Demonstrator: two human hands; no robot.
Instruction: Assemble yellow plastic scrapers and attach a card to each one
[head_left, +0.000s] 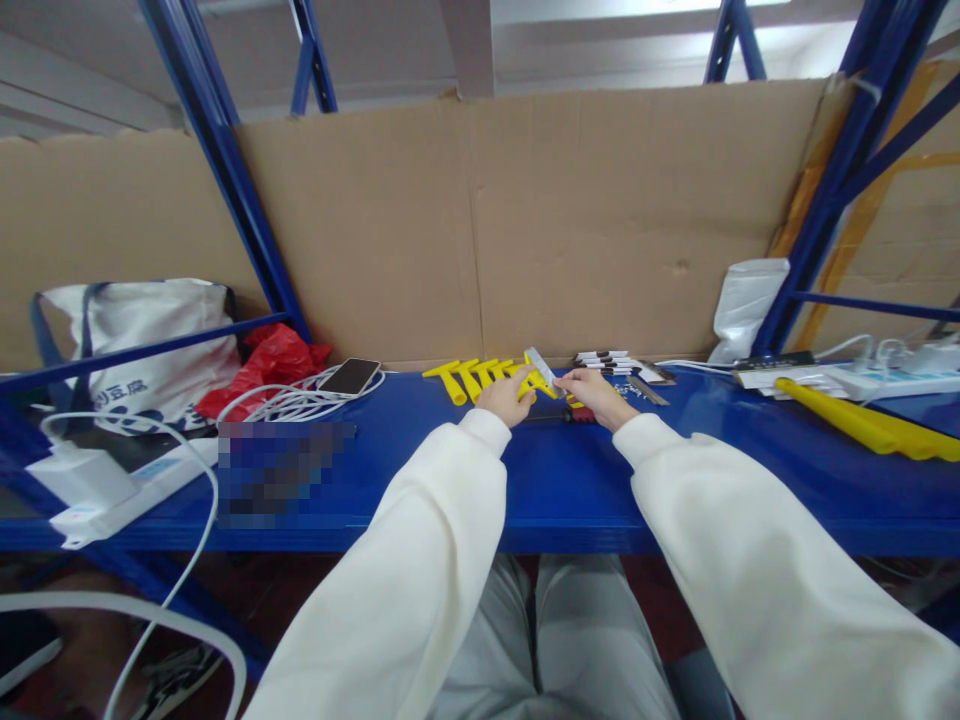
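My left hand is closed on a yellow T-shaped scraper handle over the table's back part. A pale, flat metal blade lies along the head of that handle, tilted. With its fingertips pinched together, my right hand grips the blade's near end. Several more yellow T-shaped handles lie in a row left of my left hand. A red and black screwdriver rests just below my right hand, its thin shaft pointing left. Loose metal blades and small screws lie right of that hand.
Black and white packets lie behind my right hand, against the cardboard wall. On the left are a phone, white cables, a red bag and a power strip. A long yellow piece lies at right.
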